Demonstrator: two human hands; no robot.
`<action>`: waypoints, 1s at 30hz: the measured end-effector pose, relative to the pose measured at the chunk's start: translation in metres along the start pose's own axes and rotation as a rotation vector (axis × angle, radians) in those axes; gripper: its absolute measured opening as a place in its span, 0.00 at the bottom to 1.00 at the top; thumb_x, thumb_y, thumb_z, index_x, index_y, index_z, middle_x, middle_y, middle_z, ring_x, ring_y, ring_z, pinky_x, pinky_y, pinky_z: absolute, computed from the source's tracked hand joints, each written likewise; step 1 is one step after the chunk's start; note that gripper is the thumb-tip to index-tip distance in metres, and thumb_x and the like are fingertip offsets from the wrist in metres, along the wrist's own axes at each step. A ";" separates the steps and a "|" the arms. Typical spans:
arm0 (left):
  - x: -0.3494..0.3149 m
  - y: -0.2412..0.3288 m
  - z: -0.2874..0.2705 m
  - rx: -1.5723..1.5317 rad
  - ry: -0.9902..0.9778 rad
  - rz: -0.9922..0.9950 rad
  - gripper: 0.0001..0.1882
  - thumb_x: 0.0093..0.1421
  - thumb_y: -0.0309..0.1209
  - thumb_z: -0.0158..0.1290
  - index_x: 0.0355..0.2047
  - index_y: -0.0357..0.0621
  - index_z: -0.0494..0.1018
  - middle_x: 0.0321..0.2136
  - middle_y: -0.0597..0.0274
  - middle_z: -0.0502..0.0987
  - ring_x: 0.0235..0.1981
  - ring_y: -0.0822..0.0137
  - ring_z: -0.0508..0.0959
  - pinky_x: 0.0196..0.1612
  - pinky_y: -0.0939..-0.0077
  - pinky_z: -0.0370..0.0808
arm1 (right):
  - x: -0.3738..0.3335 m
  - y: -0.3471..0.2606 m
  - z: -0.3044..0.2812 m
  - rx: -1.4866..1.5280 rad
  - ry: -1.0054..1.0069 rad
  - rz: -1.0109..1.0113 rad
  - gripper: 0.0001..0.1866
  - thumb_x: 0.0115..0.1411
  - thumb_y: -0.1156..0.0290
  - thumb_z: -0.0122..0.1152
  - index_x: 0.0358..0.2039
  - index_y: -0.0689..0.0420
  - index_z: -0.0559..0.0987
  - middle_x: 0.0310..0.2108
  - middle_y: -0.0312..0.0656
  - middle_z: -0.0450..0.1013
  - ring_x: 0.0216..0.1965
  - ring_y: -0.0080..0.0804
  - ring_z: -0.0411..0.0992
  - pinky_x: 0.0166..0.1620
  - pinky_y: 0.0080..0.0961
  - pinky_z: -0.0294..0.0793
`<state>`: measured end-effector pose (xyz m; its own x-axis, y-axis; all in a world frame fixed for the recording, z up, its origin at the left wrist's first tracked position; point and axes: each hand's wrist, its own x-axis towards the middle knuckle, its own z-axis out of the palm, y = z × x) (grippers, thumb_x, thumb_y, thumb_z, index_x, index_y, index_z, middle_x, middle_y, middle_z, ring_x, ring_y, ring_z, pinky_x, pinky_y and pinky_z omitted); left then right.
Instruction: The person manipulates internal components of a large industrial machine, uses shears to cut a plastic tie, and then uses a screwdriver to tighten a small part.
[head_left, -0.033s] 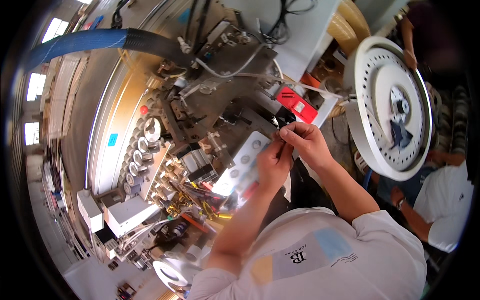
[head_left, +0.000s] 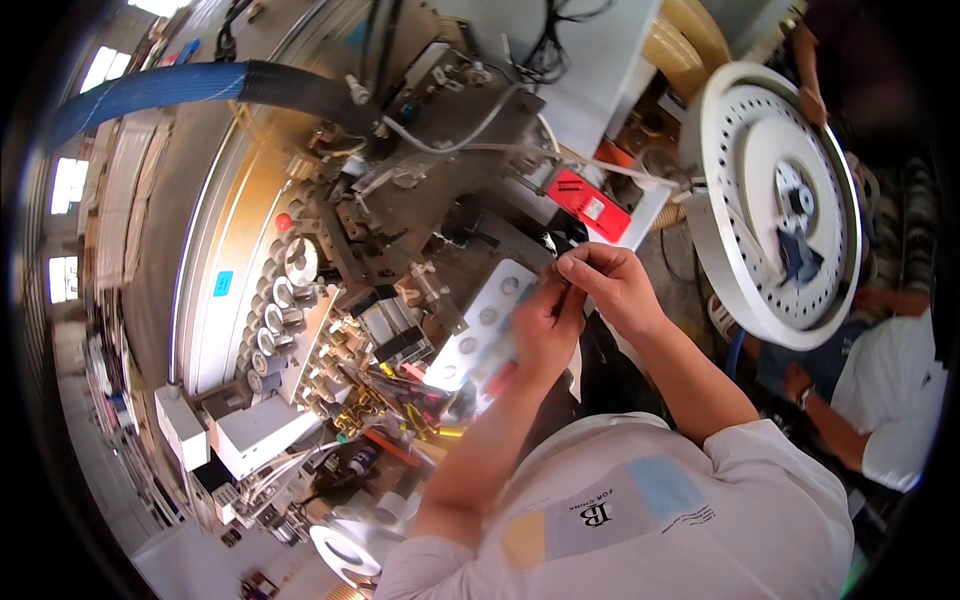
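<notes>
My left hand (head_left: 546,326) and my right hand (head_left: 614,284) meet in front of me, fingertips pressed together. Whatever is pinched between them is small and mostly hidden; I cannot make out its kind. Just beyond the fingertips sits a black part (head_left: 568,232) with a pale edge. A red flat box (head_left: 590,207) lies past my right hand on a white surface. Beside my left hand is a white plate with round holes (head_left: 488,316), brightly lit in part.
Left of my hands stands a machine with metal brackets (head_left: 345,240), rollers and brass-coloured fittings. A blue hose (head_left: 150,95) crosses the upper left. To the right is a large white perforated reel (head_left: 735,180), touched by another person's hand (head_left: 812,106). A second person (head_left: 885,400) is at lower right.
The surroundings have shifted slightly in the picture. My hands keep nearly the same pinched pose, with the left slightly blurred.
</notes>
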<state>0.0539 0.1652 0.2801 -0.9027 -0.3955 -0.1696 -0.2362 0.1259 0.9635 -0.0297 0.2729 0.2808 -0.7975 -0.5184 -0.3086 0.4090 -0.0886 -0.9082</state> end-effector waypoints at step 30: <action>-0.175 -0.150 -0.021 0.251 -0.607 -0.338 0.15 0.69 0.39 0.52 0.36 0.39 0.77 0.20 0.63 0.75 0.23 0.70 0.76 0.29 0.71 0.72 | -0.207 0.056 -0.126 0.461 0.860 0.154 0.09 0.66 0.62 0.59 0.35 0.54 0.76 0.31 0.36 0.76 0.20 0.17 0.60 0.20 0.15 0.51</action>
<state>0.2544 0.1965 0.1700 -0.7889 0.1139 -0.6038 -0.5463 0.3197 0.7742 0.1020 0.4824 0.2581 -0.6969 0.2268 -0.6804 0.5226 -0.4891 -0.6984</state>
